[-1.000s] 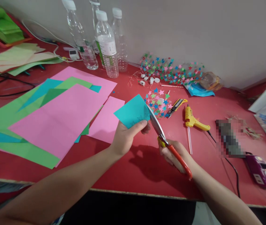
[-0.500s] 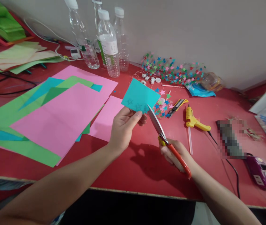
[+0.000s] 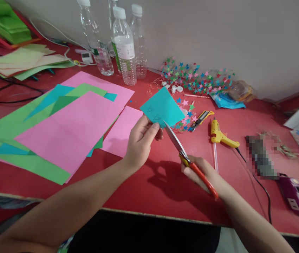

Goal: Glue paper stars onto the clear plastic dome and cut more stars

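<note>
My left hand [image 3: 142,138] pinches the lower edge of a turquoise sheet of paper [image 3: 163,103] and holds it above the table. Small stars are drawn in pencil on the sheet near my fingers. My right hand [image 3: 199,172] is closed around the scissors [image 3: 181,151], which have red and yellow handles. Their blade tips meet the paper's lower edge, just right of my left thumb. Behind the sheet lie several loose paper stars [image 3: 188,114] in mixed colours, partly hidden by it.
Pink and green paper sheets [image 3: 70,130] lie left on the red table [image 3: 138,189]. Plastic bottles [image 3: 125,52] stand at the back beside a star-covered bottle [image 3: 196,77]. Rightward are a box cutter [image 3: 202,119], a yellow glue gun [image 3: 223,137] and a purple power strip [image 3: 295,196].
The turquoise sheet has turned in my left hand, its top corner swinging to the right. The scissors stay at its lower edge. The whole view has shifted slightly.
</note>
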`<state>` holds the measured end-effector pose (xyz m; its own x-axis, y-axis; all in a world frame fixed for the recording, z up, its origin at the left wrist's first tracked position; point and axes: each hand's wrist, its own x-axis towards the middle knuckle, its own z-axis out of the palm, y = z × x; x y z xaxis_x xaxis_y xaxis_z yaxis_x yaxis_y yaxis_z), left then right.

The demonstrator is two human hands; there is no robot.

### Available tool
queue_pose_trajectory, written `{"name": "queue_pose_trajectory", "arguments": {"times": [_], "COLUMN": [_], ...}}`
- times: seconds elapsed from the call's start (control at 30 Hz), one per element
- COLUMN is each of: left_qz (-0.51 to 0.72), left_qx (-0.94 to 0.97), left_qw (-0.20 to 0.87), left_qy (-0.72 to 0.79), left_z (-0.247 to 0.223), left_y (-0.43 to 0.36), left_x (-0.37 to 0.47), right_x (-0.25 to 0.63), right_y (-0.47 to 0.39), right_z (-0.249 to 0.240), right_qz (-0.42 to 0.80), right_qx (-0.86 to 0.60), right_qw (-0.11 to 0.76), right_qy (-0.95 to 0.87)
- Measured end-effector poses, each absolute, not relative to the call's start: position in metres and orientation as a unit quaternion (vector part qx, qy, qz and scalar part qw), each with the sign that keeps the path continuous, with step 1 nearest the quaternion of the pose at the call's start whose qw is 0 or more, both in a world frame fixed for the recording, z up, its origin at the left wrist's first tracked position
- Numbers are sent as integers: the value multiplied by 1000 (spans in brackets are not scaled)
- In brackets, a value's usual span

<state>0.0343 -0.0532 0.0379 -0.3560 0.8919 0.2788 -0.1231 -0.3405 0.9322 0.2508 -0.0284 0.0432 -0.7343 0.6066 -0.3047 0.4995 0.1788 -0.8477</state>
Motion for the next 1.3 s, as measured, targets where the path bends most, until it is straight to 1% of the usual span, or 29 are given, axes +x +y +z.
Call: {"name": "queue_pose_trajectory", "arguments": {"times": [0.17,0.3,0.47,0.57,0.73,0.87,1.17,1.3], "left_qz": [688,687,690,685,703,724,713,713], "left_qx": [444,443,410,383,349,334,414,423], "left_qw": [353,359,424,467,485,469,366,352], "left_qy": [453,451,421,408,385,380,431,434], "left_z": [41,41,38,37,38,40,34,34], "left_y": [-53,-52,-50,-49,-48,-49,-48,-47], "left_x": [33,32,32,33,33,33,27,25], "right_x": [251,250,247,245,245,244,247,246], "right_y": [-28,-29,-35,-37,-36,-36,-33,-33], "right_z": [41,38,37,36,35,36,34,35], "right_qz": [523,561,572,572,573,570,567,561], "right_qx": [-371,-383,-396,-398,-399,-401,-393,-396], "right_qw": [57,62,101,110,107,90,58,53], "right_qy": [-765,-731,-711,-708,-708,-711,-721,-725]}}
